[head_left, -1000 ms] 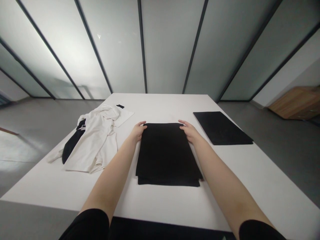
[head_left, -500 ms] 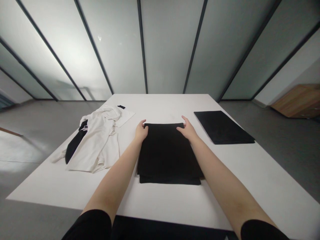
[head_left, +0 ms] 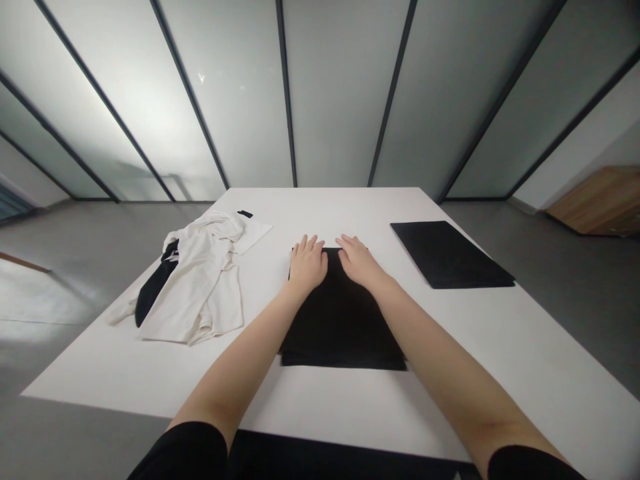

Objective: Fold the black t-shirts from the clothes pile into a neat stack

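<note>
Directly in front of me a folded black cloth (head_left: pixel 343 327), looking like a garment, lies flat on the white table (head_left: pixel 345 403). My left hand (head_left: pixel 309 261) rests palm down on its far left part, fingers stretched out toward the far edge. Beside it, my right hand (head_left: pixel 356 259) lies flat on the far right part, with its fingers extended too. A narrow strip of black cloth shows between the two hands. The far corners of the cloth are partly covered by my hands.
A crumpled white garment (head_left: pixel 200 287) lies on the left of the table, with a black piece (head_left: pixel 156 290) under it. Another flat black folded cloth (head_left: pixel 447 257) lies at the right edge. Beyond the table stands a frosted glass wall (head_left: pixel 330 100).
Both hands have let go of the cloth's far corners and moved inward onto its top, fingers now flat. The layers at its near edge line up more closely.
</note>
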Tool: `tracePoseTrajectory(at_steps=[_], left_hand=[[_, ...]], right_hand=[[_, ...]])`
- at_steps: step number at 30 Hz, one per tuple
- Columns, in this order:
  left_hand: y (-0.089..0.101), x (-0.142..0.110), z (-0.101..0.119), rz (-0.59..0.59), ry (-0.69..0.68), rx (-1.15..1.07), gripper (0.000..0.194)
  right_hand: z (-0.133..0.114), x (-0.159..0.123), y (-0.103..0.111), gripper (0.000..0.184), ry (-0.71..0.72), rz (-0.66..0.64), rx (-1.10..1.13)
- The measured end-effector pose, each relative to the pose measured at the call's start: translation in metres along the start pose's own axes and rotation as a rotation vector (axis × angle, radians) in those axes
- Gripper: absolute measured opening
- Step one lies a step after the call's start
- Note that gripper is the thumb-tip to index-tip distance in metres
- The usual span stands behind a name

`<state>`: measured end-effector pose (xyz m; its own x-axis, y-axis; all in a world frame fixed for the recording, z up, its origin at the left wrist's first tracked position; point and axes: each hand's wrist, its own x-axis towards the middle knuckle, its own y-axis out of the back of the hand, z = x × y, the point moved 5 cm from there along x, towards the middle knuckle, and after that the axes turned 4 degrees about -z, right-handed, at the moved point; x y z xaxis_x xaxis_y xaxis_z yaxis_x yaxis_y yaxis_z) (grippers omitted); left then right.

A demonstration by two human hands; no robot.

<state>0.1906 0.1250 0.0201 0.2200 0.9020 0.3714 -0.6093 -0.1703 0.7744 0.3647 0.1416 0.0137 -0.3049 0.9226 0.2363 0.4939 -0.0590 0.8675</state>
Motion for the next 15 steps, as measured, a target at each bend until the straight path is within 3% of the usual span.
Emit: tracePoseTrajectory(at_steps=[3, 6, 15], left_hand=[[-0.025, -0.007, -0.014, -0.154, 0.09, 0.03, 0.05], [-0.033, -0.01, -0.031, -0.21, 0.154, 0.024, 0.054], [-0.02, -0.016, -0.048, -0.079, 0.215, -0.068, 0.049]], right_hand=[[-0.008, -0.011, -0.03, 0.06, -0.106, -0.15, -0.085], [-0.003, -0.018, -0.046, 0.065, -0.177, -0.216, -0.148], [0.018, -0.026, -0.034, 0.066, -0.309, -0.096, -0.083]])
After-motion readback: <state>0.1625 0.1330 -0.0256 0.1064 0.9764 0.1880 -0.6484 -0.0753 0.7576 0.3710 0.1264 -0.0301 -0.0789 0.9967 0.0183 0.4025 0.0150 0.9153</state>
